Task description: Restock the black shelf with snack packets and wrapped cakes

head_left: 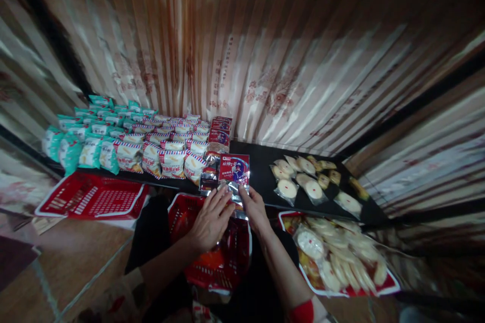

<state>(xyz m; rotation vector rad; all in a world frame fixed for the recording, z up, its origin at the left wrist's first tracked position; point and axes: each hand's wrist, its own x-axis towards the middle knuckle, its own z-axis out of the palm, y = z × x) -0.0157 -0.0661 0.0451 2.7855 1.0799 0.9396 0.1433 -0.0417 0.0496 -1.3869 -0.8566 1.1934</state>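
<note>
My right hand [253,208] pinches the lower edge of a red and blue snack packet [234,169], holding it upright at the front edge of the black shelf [261,166]. Close beside it on the left, my left hand [210,221] has its fingers stretched toward the packet's clear bottom, touching it. Both hands hover above a red basket [217,257] holding red packets. More of the same red packets [220,133] stand in a row on the shelf behind.
Rows of green and striped snack bags [125,144] fill the shelf's left half. Round pastries in clear wrap [306,179] lie on its right. An empty red basket [93,197] sits left; another basket of pastries [341,257] sits lower right. Curtain behind.
</note>
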